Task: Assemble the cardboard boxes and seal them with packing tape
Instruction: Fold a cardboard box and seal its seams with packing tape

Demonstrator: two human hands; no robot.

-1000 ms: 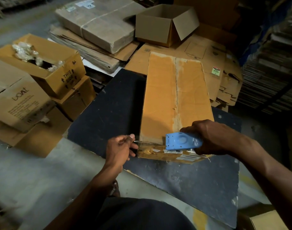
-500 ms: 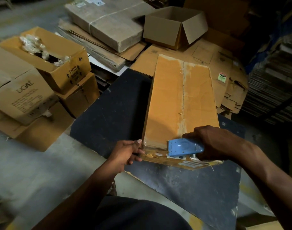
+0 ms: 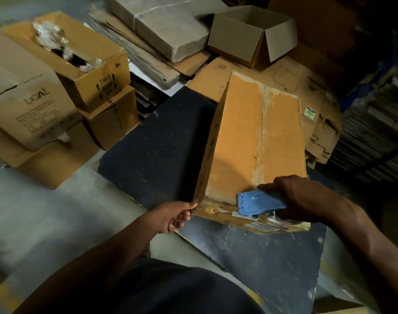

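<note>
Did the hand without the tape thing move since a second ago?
Yes. The left hand pinched tape beside the box's near face, partway toward the blue dispenser; now it grips the box's near left corner, farther from the dispenser.

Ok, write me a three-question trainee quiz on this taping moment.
1. True or false: the right hand holds the blue dispenser.
2. The left hand is at which part of the long box? A) far end B) near left corner C) top seam
3. Fill in: the long box lies on a dark ____.

Key: 1 true; 2 B; 3 board.
</note>
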